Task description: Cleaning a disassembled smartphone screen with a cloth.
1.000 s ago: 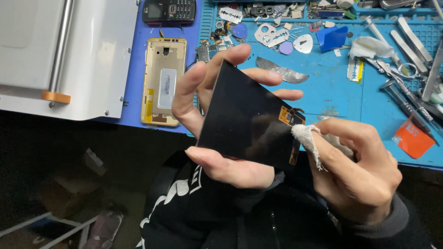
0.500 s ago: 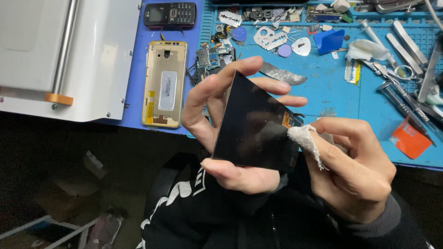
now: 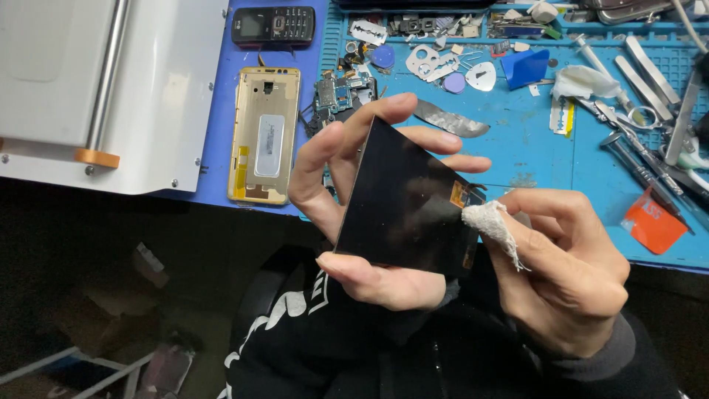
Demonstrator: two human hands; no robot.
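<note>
Blue matting covered the workbench, littered with small parts and tools. Above its near edge the left hand held a black phone screen tilted, thumb curled under the lower edge and fingers spread behind the upper edge, so the panel was pinched between them. The right hand was closed around a small white cloth, pressing it against the screen's right edge, beside an orange patch on the panel. Behind the hands on the mat lay a gold phone frame, a dark keypad phone beyond it, and a circuit board just beside the frame. A white machine with a metal bar stood to the left. Tweezers and metal tools lay at the right, with an orange card near the mat's front edge and a blue pick farther back.
</note>
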